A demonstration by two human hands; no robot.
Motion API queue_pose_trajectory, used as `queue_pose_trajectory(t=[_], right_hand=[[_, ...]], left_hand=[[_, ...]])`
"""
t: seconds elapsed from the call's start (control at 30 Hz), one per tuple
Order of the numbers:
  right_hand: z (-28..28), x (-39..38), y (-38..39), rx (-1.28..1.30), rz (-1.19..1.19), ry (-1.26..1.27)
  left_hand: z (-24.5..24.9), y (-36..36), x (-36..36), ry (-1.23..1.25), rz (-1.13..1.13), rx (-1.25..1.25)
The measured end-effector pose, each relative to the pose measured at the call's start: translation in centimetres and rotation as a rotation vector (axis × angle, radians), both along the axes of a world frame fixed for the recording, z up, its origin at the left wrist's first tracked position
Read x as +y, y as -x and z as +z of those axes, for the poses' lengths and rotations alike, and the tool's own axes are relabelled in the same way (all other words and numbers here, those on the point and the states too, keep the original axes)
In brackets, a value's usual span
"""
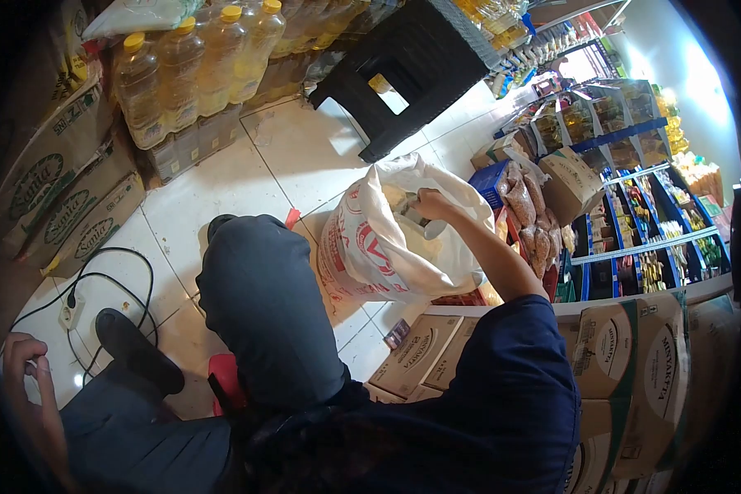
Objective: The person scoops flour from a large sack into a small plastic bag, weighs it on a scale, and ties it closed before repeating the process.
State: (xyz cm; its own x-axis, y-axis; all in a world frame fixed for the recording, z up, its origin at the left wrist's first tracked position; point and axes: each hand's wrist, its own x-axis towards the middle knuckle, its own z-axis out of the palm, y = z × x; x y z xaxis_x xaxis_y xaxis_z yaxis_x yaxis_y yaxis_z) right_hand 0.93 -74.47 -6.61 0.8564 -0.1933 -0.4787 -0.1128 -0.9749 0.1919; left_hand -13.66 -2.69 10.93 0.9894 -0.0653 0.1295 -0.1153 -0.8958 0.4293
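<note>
My right hand (pixel 432 205) reaches into the mouth of a large white woven sack (pixel 362 239) with red print. Its fingers are closed on a pale, cup-like scoop (pixel 431 230), partly hidden by the hand and the sack's folds. The sack stands upright with its rim loosely spread, and its contents are hard to make out. At the far lower left, my left hand (pixel 29 362) is away from the sack, its fingers curled with nothing visible in them.
A black plastic stool (pixel 420 66) lies tipped beyond the sack. Bottles of yellow oil (pixel 181 70) and cartons (pixel 74 206) line the left. A black cable with a white socket (pixel 72 313) lies on the tiles. Cartons (pixel 626 354) and stocked shelves (pixel 634 222) stand right.
</note>
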Motion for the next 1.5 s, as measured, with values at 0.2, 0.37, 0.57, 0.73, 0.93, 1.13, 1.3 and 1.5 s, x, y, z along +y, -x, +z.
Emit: queue_pose_trajectory(t=[0.2, 0.37, 0.57, 0.73, 0.93, 1.13, 1.3, 1.5], right_hand=[[1.5, 2.3, 0.2, -0.129, -0.129, -0.28], [3.5, 2.1, 2.0, -0.162, -0.334, -0.471], [7.7, 2.8, 5.9, -0.273, -0.159, -0.371], [9.5, 2.7, 8.3, -0.296, -0.072, -0.376], [11.3, 4.3, 9.6, -0.329, -0.059, -0.35], [11.5, 4.4, 8.9, -0.236, -0.071, -0.329], [7.8, 3.1, 5.3, -0.126, 0.042, -0.285], [1.4, 4.0, -0.8, 0.0, -0.207, -0.262]], left_hand=[[-0.2, 0.2, 0.3, -0.003, -0.004, -0.052], [-0.1, 0.4, 0.7, 0.002, -0.027, -0.045], [-0.5, 0.7, 1.3, -0.014, -0.007, -0.061], [-0.3, 1.1, 1.3, 0.011, -0.005, -0.086], [0.1, 1.5, 1.5, 0.052, -0.021, -0.103], [0.0, 1.9, 1.6, 0.111, -0.007, -0.104], [-0.2, 1.8, 1.7, 0.147, 0.021, -0.118], [0.0, 1.2, 1.2, 0.159, 0.037, -0.128]])
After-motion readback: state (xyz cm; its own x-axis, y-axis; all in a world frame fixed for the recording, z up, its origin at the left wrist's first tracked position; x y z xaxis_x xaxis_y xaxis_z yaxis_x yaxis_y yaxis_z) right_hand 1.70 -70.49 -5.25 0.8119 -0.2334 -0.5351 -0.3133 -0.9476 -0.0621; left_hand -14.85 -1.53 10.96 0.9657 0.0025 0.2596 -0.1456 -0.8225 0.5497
